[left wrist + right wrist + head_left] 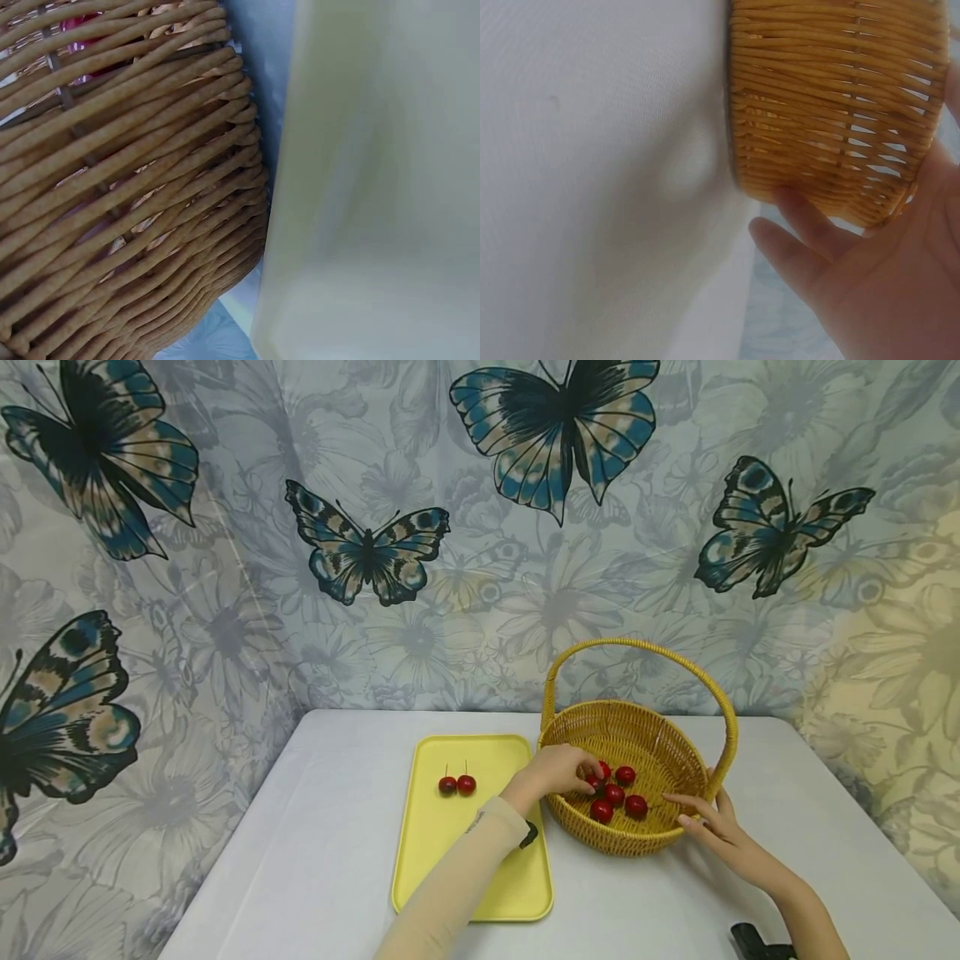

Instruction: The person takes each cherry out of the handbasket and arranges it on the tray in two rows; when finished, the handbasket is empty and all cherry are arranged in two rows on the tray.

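A yellow wicker basket (pixel 626 843) with a tall arched handle holds several dark red cherries (pixel 614 795). Over its left rim reaches my left hand (pixel 561 770), its thumb and fingers curled at a cherry (pixel 595 782) that they partly hide. At the right side, my right hand (pixel 723 839) grips the basket's rim, thumb over the edge. The right wrist view shows fingers (pixel 810 225) of that hand against the outer weave. In the left wrist view the basket's woven wall (pixel 135 172) fills the left side, and the left hand is not visible there.
Left of the basket lies a yellow tray (pixel 420 868) with two stemmed cherries (pixel 457 786) on it; the left forearm crosses it. Both stand on a white-covered table (pixel 315 827). A black object (pixel 753 941) sits near the right forearm. Behind hangs a butterfly-patterned cloth (pixel 525 635).
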The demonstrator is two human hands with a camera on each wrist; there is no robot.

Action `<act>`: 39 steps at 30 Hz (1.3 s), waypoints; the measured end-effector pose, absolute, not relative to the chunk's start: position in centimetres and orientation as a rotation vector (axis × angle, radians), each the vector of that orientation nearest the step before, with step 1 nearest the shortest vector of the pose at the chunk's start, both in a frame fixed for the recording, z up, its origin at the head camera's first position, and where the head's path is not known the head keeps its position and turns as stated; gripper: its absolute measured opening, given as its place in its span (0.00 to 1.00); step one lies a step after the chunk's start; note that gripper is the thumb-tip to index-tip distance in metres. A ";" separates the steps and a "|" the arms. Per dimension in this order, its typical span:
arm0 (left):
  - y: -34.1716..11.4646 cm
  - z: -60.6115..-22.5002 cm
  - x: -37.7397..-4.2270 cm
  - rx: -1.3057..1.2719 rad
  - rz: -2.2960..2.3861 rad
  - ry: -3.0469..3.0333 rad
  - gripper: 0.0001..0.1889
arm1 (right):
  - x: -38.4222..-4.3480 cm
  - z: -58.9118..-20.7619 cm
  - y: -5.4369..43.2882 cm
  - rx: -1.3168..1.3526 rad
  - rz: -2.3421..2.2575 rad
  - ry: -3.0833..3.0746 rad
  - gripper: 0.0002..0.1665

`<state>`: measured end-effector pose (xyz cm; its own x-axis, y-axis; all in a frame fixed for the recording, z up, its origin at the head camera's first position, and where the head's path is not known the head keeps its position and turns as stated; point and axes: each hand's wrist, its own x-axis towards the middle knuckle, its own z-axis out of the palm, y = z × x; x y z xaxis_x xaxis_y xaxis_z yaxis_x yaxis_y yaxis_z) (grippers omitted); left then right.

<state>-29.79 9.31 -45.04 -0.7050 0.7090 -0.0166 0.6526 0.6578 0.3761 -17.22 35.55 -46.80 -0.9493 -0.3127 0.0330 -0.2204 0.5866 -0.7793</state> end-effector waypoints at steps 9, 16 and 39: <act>8.8 -45.0 -29.8 1.211 0.660 2.664 0.12 | -17.1 -46.6 35.5 -0.477 -1.318 2.704 0.22; 8.6 -45.0 -29.8 1.252 0.746 2.623 0.14 | -17.1 -46.6 35.5 -0.443 -1.336 2.676 0.23; 7.5 -44.6 -27.5 1.242 1.077 2.680 0.13 | -17.0 -46.8 35.5 -0.460 -1.402 2.666 0.23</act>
